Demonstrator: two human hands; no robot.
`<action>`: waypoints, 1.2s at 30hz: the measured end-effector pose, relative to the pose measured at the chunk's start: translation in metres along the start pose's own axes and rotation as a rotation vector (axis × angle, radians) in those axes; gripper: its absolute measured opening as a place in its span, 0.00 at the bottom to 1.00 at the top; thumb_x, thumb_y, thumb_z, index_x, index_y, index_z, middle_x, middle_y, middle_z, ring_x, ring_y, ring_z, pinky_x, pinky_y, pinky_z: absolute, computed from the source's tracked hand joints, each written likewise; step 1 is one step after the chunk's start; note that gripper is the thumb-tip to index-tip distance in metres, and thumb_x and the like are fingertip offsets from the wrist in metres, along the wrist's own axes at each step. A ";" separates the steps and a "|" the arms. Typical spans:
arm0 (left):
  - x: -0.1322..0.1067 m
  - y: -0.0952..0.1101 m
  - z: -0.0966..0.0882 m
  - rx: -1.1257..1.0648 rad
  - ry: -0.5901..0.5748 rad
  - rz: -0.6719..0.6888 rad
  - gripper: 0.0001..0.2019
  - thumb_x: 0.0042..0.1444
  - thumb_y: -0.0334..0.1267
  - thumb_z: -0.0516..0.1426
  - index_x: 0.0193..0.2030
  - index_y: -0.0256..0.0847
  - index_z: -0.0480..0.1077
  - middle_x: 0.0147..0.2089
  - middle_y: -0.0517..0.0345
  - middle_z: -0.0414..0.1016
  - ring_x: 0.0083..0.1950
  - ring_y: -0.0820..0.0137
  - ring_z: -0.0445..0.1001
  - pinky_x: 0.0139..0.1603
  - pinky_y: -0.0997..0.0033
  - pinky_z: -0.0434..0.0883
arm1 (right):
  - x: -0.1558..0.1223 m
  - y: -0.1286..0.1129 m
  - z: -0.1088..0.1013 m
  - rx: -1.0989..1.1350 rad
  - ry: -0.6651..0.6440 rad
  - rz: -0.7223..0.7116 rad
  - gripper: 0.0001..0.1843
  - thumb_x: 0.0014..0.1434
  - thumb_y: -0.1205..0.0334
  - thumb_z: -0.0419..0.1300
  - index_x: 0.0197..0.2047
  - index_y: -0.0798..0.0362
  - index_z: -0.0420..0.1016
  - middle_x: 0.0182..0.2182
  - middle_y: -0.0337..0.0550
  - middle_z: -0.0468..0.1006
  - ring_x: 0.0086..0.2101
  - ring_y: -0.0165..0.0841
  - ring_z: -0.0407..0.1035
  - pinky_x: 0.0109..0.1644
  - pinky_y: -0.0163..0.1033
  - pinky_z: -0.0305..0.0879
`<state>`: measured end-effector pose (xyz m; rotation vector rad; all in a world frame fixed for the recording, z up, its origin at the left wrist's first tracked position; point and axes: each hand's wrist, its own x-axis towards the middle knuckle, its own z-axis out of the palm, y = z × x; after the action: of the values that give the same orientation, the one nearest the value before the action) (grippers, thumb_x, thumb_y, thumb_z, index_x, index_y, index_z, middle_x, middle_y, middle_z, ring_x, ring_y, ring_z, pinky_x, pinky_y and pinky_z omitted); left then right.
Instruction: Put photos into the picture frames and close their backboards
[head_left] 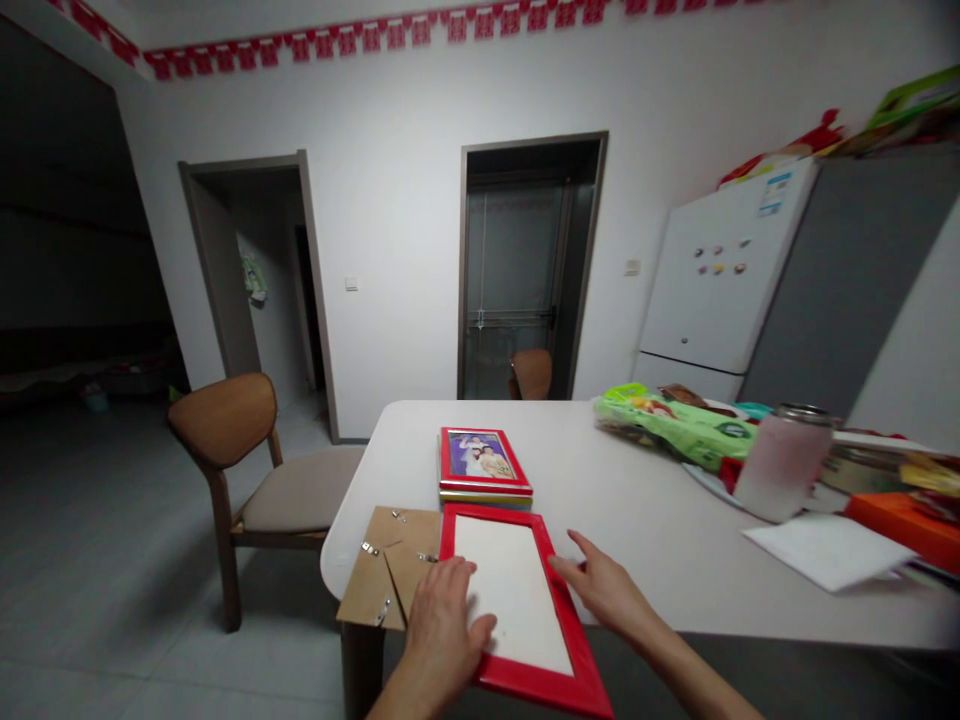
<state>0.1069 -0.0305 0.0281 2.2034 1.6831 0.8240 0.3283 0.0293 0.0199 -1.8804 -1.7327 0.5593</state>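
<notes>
The red frame [568, 625] was laid over the near edge of the table [585, 470], seemingly for easy reach. It was apparently steadied by the spread left hand [446, 620]; the right hand [604, 585] was held at its right border, thumb and forefinger apart.

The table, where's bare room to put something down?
The biggest bare patch on the table lies between the framed photo and green bag; a smaller one, left of the photo. It's crowded around the bottle and nearer red frame.

Glossy red frame [569, 620], matt brown backing board [405, 562], shiny metal clips [371, 549], smooth white tabletop [585, 475], wooden chairback [225, 415]
</notes>
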 end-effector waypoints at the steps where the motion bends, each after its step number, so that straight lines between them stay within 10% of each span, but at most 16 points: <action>1: -0.001 0.004 0.003 0.005 -0.007 -0.003 0.23 0.44 0.37 0.53 0.50 0.36 0.61 0.52 0.49 0.63 0.54 0.61 0.58 0.55 0.62 0.54 | -0.003 -0.002 0.001 -0.033 -0.007 -0.021 0.35 0.49 0.51 0.48 0.57 0.63 0.51 0.25 0.45 0.74 0.27 0.33 0.68 0.29 0.34 0.57; 8: -0.002 0.006 0.000 0.058 -0.064 -0.012 0.24 0.43 0.36 0.53 0.50 0.36 0.62 0.53 0.49 0.63 0.55 0.60 0.57 0.56 0.61 0.52 | -0.009 -0.010 0.003 -0.059 0.070 -0.077 0.32 0.41 0.68 0.51 0.53 0.61 0.56 0.34 0.50 0.74 0.33 0.36 0.68 0.35 0.36 0.58; 14: -0.004 0.023 0.004 -0.067 -0.097 0.040 0.29 0.41 0.42 0.57 0.52 0.34 0.60 0.56 0.46 0.59 0.56 0.58 0.55 0.57 0.59 0.52 | -0.017 -0.023 -0.012 0.792 -0.126 0.230 0.40 0.43 0.67 0.49 0.59 0.55 0.39 0.21 0.39 0.74 0.19 0.32 0.67 0.26 0.37 0.62; 19: 0.000 0.055 0.008 -0.166 -0.079 0.198 0.32 0.41 0.42 0.59 0.54 0.34 0.57 0.58 0.45 0.55 0.57 0.57 0.54 0.57 0.57 0.53 | -0.025 -0.042 -0.021 1.112 -0.176 0.170 0.43 0.42 0.66 0.53 0.60 0.50 0.35 0.26 0.39 0.76 0.23 0.33 0.69 0.30 0.39 0.65; 25: 0.003 0.067 -0.010 -0.119 0.034 0.370 0.22 0.47 0.29 0.48 0.52 0.39 0.58 0.44 0.50 0.68 0.44 0.63 0.65 0.44 0.64 0.66 | -0.017 -0.043 -0.025 0.894 -0.160 0.109 0.40 0.43 0.60 0.56 0.58 0.55 0.44 0.17 0.35 0.72 0.19 0.29 0.66 0.23 0.32 0.60; 31: -0.003 0.013 -0.032 -0.295 0.363 -0.011 0.21 0.48 0.31 0.47 0.52 0.38 0.56 0.47 0.51 0.67 0.46 0.65 0.66 0.46 0.67 0.64 | 0.007 -0.006 -0.020 0.354 0.011 0.047 0.29 0.45 0.61 0.51 0.52 0.63 0.59 0.16 0.36 0.71 0.18 0.29 0.64 0.21 0.31 0.55; 36: -0.018 -0.032 -0.027 -0.309 0.240 -0.208 0.19 0.48 0.37 0.48 0.49 0.37 0.59 0.47 0.51 0.68 0.47 0.64 0.67 0.45 0.67 0.64 | 0.016 0.016 -0.012 -0.018 0.071 -0.013 0.24 0.46 0.60 0.48 0.46 0.60 0.68 0.28 0.46 0.76 0.29 0.35 0.69 0.32 0.34 0.59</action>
<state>0.0621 -0.0412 0.0285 1.7506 1.7149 1.2354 0.3500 0.0436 0.0200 -1.8769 -1.7080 0.4681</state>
